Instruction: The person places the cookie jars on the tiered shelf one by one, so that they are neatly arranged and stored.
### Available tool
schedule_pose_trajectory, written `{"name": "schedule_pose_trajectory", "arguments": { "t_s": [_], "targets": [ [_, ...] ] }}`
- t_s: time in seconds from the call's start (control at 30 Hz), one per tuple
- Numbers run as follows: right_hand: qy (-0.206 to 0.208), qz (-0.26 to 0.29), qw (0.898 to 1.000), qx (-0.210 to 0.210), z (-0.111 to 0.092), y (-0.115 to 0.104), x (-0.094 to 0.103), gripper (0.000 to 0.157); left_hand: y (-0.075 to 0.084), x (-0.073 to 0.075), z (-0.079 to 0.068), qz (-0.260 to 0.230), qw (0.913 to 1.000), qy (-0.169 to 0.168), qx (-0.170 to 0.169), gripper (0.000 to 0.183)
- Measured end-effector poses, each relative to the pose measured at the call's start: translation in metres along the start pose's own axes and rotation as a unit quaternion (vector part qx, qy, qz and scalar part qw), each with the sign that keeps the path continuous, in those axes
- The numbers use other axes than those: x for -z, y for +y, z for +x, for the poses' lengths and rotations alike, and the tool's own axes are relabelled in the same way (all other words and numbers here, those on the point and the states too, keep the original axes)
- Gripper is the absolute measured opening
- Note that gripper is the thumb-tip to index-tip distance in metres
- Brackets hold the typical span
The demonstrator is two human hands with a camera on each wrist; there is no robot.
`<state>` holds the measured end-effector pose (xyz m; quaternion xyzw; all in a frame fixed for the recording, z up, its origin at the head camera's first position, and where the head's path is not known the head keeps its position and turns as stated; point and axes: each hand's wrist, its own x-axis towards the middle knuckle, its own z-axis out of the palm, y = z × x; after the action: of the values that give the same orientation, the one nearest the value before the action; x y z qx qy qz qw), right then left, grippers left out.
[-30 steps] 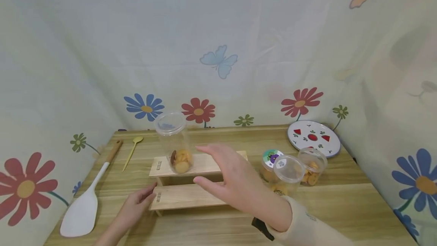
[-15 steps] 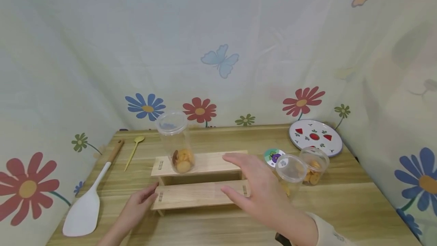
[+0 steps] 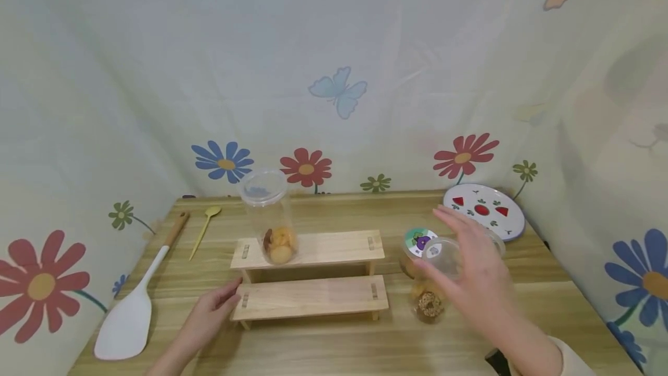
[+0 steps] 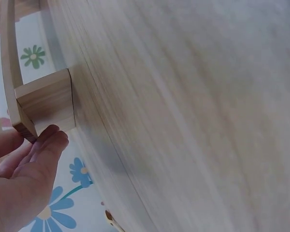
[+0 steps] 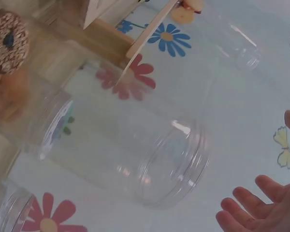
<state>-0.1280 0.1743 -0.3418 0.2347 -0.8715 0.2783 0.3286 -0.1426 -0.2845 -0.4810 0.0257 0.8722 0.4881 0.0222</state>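
Observation:
A two-step wooden shelf (image 3: 313, 295) stands mid-table. My left hand (image 3: 211, 309) pinches its left end, thumb and fingers around the corner of a plank in the left wrist view. On the upper step, toward the left, is a tall clear jar (image 3: 280, 243) with cookies at the bottom. My right hand (image 3: 480, 283), thumb and fingers spread apart, is over a second tall clear jar (image 3: 429, 305) to the right of the shelf. That jar's lid (image 5: 174, 164) shows in the right wrist view, apart from the fingers (image 5: 251, 208).
Behind that jar is a jar with a green and purple lid (image 3: 419, 241); another clear jar (image 3: 498, 242) is mostly hidden by my right hand. A patterned plate (image 3: 511, 226) lies at the back right. At left lie a white spatula (image 3: 125, 326) and a yellow spoon (image 3: 204, 228).
My right hand has moved right, from in front of the shelf to the second tall jar. My left hand has stayed at the shelf's left end.

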Motion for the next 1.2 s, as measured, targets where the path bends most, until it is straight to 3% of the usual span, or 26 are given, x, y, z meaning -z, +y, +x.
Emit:
{"name": "schedule_pose_trajectory", "arguments": {
  "t_s": [0.17,0.5,0.8,1.0,1.2],
  "targets": [
    [-0.071,-0.022,0.995,-0.063,-0.011,0.024,0.003,0.090,0.001,0.000,0.001,0.001,1.0000,0.003,0.004,0.042],
    [-0.123,0.000,0.977,-0.174,-0.034,0.047,-0.003,0.112,0.001,0.002,0.001,0.007,0.9998,0.001,0.020,0.043],
    [-0.116,0.047,0.975,-0.181,-0.051,0.059,-0.005,0.098,-0.001,-0.002,0.001,0.002,0.9998,0.013,0.014,0.042],
    [-0.123,0.096,0.971,-0.182,-0.055,0.060,-0.011,0.093,-0.002,-0.004,0.001,0.004,0.9997,0.021,0.013,0.041],
    [-0.113,0.108,0.971,-0.181,-0.056,0.061,-0.015,0.089,-0.001,-0.003,0.001,-0.003,0.9997,0.019,0.017,0.041]
  ]
}}
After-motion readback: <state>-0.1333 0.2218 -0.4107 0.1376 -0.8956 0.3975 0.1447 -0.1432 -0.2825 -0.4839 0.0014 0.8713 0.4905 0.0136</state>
